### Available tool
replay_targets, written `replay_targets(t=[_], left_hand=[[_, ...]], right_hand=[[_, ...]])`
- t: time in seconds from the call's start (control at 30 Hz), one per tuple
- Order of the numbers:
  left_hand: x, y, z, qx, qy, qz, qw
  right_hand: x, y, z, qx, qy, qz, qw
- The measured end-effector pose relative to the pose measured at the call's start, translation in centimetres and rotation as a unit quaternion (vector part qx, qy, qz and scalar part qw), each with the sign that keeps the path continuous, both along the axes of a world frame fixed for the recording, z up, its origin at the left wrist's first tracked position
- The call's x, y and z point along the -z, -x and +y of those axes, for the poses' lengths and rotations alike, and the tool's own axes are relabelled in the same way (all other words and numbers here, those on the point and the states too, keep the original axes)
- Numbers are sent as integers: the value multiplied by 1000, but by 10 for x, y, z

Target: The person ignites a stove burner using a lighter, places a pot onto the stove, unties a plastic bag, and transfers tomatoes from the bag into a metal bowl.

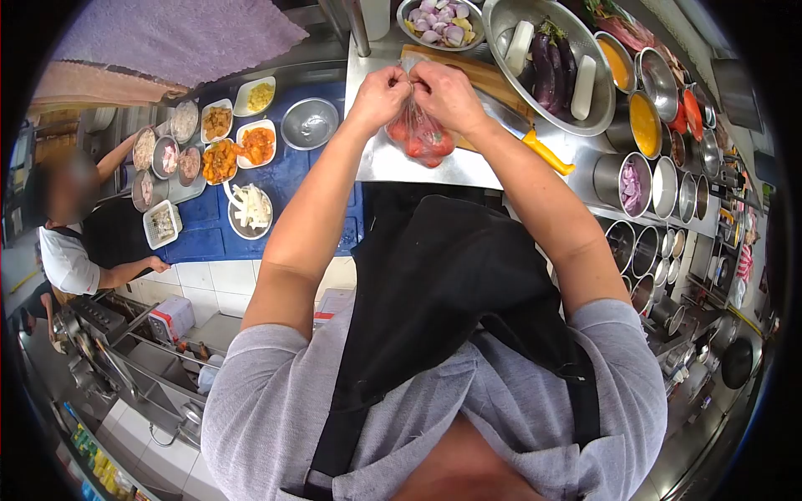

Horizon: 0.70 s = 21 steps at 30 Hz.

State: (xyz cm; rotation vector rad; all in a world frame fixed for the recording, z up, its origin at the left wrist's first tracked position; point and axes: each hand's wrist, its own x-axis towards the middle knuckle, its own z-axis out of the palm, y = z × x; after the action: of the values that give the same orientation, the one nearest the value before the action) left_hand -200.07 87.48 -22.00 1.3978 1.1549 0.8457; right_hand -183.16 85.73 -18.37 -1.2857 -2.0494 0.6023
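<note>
Both hands together, pinching the gathered neck of a bag of red produce.

Nearest us, black apron [443, 284]; beyond it, left hand [382, 98] and right hand [449, 96] meet, fingertips clamped on the clear plastic bag [420, 140], which sits upright-ish at the steel counter's [376, 163] near side, by the wooden board [499, 85]. Knife [547, 152], yellow handle, lies just right of it. Farther on we log peeled onions [439, 23] in a bowl, then eggplants [549, 71] in a big basin [496, 29]. Off left, food dishes cover part of a blue table [196, 238]; a co-worker [73, 260] stands behind.
</note>
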Motion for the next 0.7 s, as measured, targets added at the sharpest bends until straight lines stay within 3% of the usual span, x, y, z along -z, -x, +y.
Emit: replay_targets(t=[0.1,0.17,0.37,0.47,0.57,0.7], left_hand=[[-5,-5,-10,-37,47,26,998],[-7,-7,-12,-69,99,-38,992],[-27,-13,-22,-97,161,-75,979],[-16,-1,-12,-59,184,-14,981],[-16,8,-8,-16,103,68,992],[-12,15,-5,-10,83,40,996]], right_hand=[[1,8,-5,12,-52,-62,997],[3,11,-8,23,-70,-98,993],[4,12,-9,-13,-84,-140,987],[0,10,-8,-43,-89,-123,988],[2,12,-5,-26,-53,-126,990],[5,13,-6,4,-32,-79,996]])
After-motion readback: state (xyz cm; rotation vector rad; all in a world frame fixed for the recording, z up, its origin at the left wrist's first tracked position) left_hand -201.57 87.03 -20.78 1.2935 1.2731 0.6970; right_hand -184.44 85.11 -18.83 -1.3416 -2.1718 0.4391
